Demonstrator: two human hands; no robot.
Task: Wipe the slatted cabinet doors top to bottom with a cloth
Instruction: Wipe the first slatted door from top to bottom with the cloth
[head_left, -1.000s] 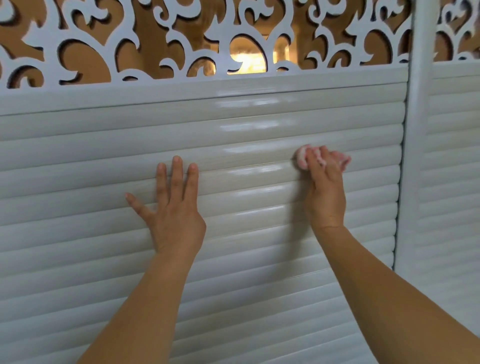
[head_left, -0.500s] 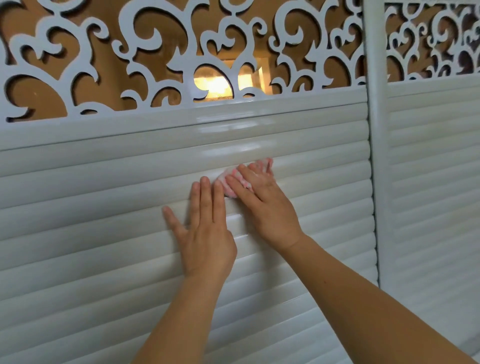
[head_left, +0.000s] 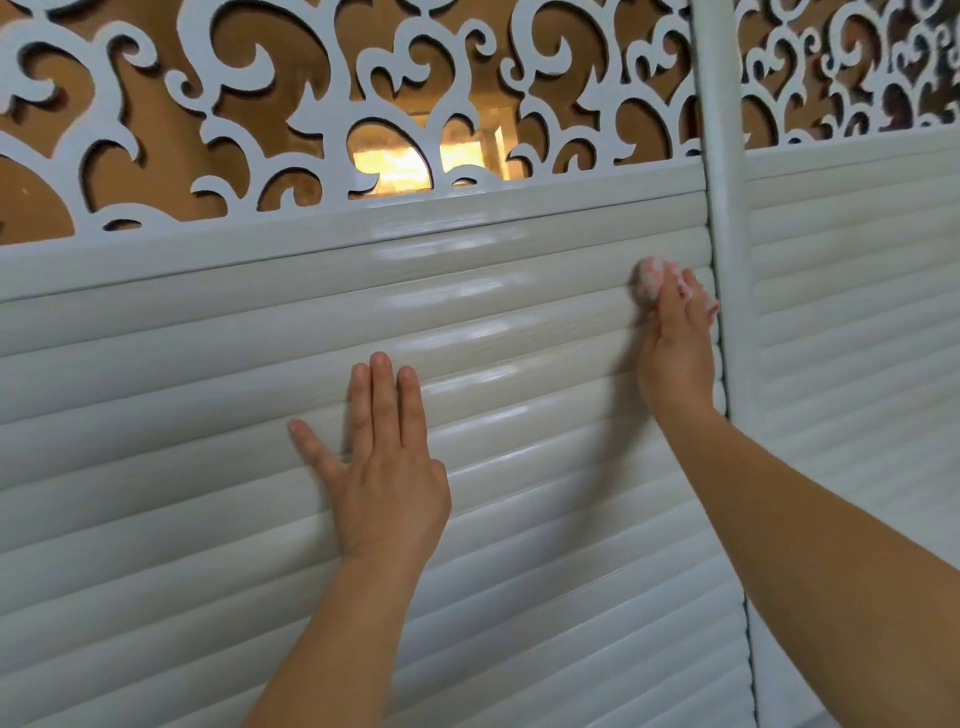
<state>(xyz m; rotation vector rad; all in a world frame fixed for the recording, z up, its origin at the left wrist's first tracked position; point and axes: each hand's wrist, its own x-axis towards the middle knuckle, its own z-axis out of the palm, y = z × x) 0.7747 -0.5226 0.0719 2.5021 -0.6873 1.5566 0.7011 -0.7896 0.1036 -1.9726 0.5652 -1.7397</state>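
A glossy white slatted cabinet door fills most of the view. My left hand lies flat on its slats near the middle, fingers straight and pointing up. My right hand presses a small pink cloth against an upper slat at the door's right end, beside the frame post. Only the bunched top of the cloth shows past my fingers. A second slatted door stands to the right of the post.
A white vertical post divides the two doors. Above the slats runs a white scrollwork panel with a brown backing and a bright lit opening behind it.
My right hand slid the cloth rightward along the slat, from beside my left hand to the post. My left hand stayed flat on the door. The camera view shifted.
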